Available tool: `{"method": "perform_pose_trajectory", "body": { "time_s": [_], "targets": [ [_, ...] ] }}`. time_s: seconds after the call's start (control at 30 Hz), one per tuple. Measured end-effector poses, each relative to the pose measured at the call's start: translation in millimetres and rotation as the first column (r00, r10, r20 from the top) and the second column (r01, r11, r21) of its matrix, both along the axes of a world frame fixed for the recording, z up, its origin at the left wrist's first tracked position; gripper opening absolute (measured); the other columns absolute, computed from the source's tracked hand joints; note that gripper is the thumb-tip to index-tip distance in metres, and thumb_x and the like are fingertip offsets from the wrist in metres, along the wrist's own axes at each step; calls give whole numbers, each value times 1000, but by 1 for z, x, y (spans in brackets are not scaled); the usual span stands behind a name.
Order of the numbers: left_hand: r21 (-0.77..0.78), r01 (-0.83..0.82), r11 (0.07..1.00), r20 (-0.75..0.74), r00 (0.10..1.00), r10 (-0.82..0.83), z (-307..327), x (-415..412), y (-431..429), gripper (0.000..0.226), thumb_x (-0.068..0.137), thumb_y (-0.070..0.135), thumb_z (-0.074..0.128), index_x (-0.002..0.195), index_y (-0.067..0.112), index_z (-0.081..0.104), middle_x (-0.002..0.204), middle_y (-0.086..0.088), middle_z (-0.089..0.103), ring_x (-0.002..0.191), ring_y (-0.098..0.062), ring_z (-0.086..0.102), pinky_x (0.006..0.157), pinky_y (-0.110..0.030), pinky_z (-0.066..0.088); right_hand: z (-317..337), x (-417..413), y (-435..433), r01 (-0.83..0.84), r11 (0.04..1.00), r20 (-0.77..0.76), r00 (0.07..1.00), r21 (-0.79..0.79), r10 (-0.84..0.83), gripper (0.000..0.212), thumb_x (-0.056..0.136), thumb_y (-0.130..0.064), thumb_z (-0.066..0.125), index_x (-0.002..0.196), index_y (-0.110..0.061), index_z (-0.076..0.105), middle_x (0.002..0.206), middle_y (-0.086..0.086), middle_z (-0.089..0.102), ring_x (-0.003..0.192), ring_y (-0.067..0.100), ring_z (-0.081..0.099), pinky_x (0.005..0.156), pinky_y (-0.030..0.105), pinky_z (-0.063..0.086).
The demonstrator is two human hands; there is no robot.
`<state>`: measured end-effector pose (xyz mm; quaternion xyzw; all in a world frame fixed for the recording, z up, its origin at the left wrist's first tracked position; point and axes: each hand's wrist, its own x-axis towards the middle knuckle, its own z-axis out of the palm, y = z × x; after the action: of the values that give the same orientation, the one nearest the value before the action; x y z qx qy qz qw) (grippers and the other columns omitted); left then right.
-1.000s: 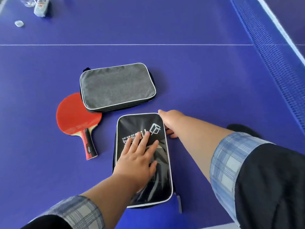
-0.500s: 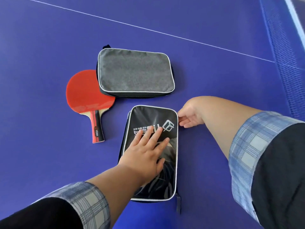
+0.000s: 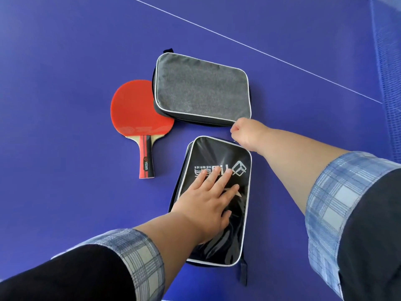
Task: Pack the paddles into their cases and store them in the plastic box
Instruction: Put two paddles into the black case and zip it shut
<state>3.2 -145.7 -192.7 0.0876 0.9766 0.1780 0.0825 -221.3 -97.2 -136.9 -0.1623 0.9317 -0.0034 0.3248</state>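
Observation:
A black paddle case (image 3: 236,231) with white piping and a white logo lies flat on the blue table, near me. My left hand (image 3: 206,203) rests flat on its lid, fingers spread. My right hand (image 3: 245,133) is closed in a pinch at the case's far right corner, where the zipper runs; the pull itself is mostly hidden by my fingers. A red paddle (image 3: 138,111) with a red and black handle lies bare on the table to the left. A grey paddle case (image 3: 201,90) lies closed behind it, touching the paddle's edge.
The blue table-tennis table (image 3: 65,192) has a white line (image 3: 260,51) running diagonally across the far side. The net (image 3: 388,61) stands along the right edge. A dark strap (image 3: 243,272) sticks out from the black case's near right corner. No plastic box is in view.
My right hand has slid from the black case's right side round to its far right corner. My left hand has stayed flat on the lid. The view has tilted.

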Motion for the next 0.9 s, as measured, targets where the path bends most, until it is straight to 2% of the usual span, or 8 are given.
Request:
{"method": "perform_pose_trajectory", "body": {
  "time_s": [0.07, 0.13, 0.33, 0.53, 0.63, 0.73, 0.8, 0.9],
  "targets": [
    [1, 4, 1000, 2, 1000, -4, 0, 0, 0, 66, 95, 51, 22, 156, 28, 15, 165, -6, -5, 150, -29, -9, 116, -44, -19, -3, 7, -13, -17, 998, -48, 999, -66, 14, 19, 88, -7, 46, 77, -14, 59, 77, 11, 60, 72, 39, 48, 60, 35, 44],
    [4, 5, 1000, -1, 1000, -5, 0, 0, -1, 65, 95, 50, 24, 156, 27, 17, 165, -7, -4, 150, -30, -8, 116, -44, -19, -5, 16, -30, -41, 990, -57, 998, -138, 33, 15, 90, -12, 48, 92, -22, 58, 93, 3, 62, 84, 27, 56, 71, 31, 40],
    [25, 4, 1000, -4, 1000, -4, -1, 0, -1, 65, 96, 49, 28, 156, 27, 20, 165, -8, -1, 150, -31, -5, 116, -44, -18, -9, 38, -71, -302, 932, -77, 953, -203, 292, 25, 91, -15, 48, 112, -22, 60, 107, 1, 62, 101, 26, 57, 87, 35, 45],
    [29, 11, 1000, -6, 1000, -11, -4, -1, 0, 65, 96, 49, 28, 156, 26, 19, 165, -6, -1, 150, -32, -6, 120, -49, -8, -14, 53, -73, -404, 891, -143, 913, -204, 382, 24, 93, -18, 47, 114, -23, 58, 110, 1, 65, 101, 26, 58, 82, 36, 43],
    [62, 7, 998, -21, 1000, -6, -1, 1, -4, 65, 96, 50, 32, 155, 24, 22, 165, -5, 4, 151, -27, -3, 121, -47, -5, -13, 53, -63, -271, 924, -114, 962, -271, 248, 20, 97, -28, 50, 115, -22, 59, 100, -1, 64, 96, 24, 59, 85, 39, 46],
    [304, -48, 951, -83, 994, 77, 11, 2, -14, 52, 96, 40, 45, 142, 18, 47, 152, -6, 39, 146, -27, 23, 122, -45, 10, -13, 65, -44, -15, 884, -149, 987, -468, -62, 18, 96, -31, 57, 109, -21, 65, 100, -2, 65, 95, 19, 58, 87, 38, 47],
    [445, -116, 888, -178, 960, 215, 21, 1, -22, 33, 93, 29, 49, 117, 12, 64, 124, -8, 61, 124, -30, 48, 112, -44, 29, -16, 81, -25, 69, 846, -276, 929, -528, -248, 19, 96, -24, 56, 111, -20, 68, 114, -2, 64, 108, 20, 57, 94, 38, 46],
    [508, -343, 791, -172, 859, 483, 30, -8, -41, 25, 93, 29, 42, 95, 11, 60, 97, -6, 61, 94, -30, 52, 90, -43, 42, -23, 108, 3, 92, 885, -393, 872, -456, -293, 33, 97, -21, 53, 128, -18, 63, 142, 3, 55, 134, 25, 45, 110, 41, 33]
  ]
}}
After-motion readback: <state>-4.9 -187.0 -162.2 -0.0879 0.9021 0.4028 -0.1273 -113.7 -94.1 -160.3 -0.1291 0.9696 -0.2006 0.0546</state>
